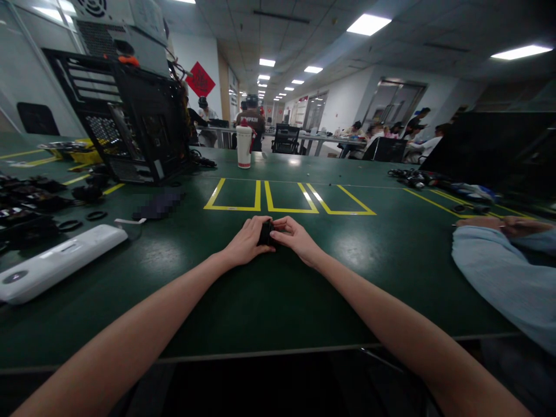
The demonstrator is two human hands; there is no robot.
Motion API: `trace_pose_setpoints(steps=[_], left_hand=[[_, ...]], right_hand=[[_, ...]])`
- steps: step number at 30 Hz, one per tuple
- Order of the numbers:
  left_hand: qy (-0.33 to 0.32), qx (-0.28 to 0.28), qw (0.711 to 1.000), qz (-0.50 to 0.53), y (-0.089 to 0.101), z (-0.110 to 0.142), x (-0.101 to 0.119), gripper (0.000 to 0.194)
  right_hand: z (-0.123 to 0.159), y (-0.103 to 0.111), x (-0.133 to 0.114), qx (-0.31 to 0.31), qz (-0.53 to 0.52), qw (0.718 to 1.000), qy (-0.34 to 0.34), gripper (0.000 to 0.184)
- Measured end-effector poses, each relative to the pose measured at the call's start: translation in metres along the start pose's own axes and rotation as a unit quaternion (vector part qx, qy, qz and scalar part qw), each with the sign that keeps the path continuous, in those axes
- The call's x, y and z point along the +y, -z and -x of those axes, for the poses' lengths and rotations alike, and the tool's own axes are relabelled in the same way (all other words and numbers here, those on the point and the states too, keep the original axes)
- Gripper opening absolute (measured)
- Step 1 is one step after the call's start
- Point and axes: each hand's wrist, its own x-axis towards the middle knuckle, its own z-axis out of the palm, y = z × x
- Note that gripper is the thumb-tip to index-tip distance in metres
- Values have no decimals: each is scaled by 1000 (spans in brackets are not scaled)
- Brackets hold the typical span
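Note:
A small black part [266, 233], too dark to name, sits between my two hands just above or on the green table [278, 301]. My left hand [248, 240] is closed round its left side, thumb below and fingers over the top. From the right, my right hand [297, 238] pinches its edge with thumb and fingertips. Beyond my hands, yellow tape outlines [292, 210] mark three boxes on the table. Much of the black part is hidden by my fingers.
At left lie a long white device [65, 260], black rings [96, 215] and an open computer case [143, 127]. A white cup [244, 146] stands at the back. On the right are a co-worker's sleeves [499, 266], cables [414, 178] and a dark screen [499, 147].

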Motion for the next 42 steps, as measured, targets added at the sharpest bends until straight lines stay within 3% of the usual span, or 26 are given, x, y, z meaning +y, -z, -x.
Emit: trace_pose_setpoints(steps=[4, 10, 15, 24, 31, 36, 42], left_hand=[[-5, 9, 1000, -9, -4, -1, -3, 64], [-3, 11, 1000, -13, -5, -1, -5, 63], [-1, 10, 1000, -9, -4, -1, -4, 64], [1, 6, 1000, -2, -3, -1, -3, 63], [0, 10, 1000, 0, -3, -1, -2, 62], [-10, 17, 1000, -3, -5, -1, -3, 64], [-6, 11, 1000, -11, -5, -1, -3, 64]], right_hand=[[-2, 1, -1, 4, -3, 999, -31, 31], [0, 3, -2, -30, -2, 999, 13, 36], [3, 1, -2, -21, -3, 1000, -8, 27], [1, 0, -1, -14, -32, 999, -42, 29], [2, 1, -3, -24, -2, 1000, 8, 33], [1, 0, -1, -13, -34, 999, -9, 22], [0, -1, -3, 3, -17, 1000, -12, 28]])
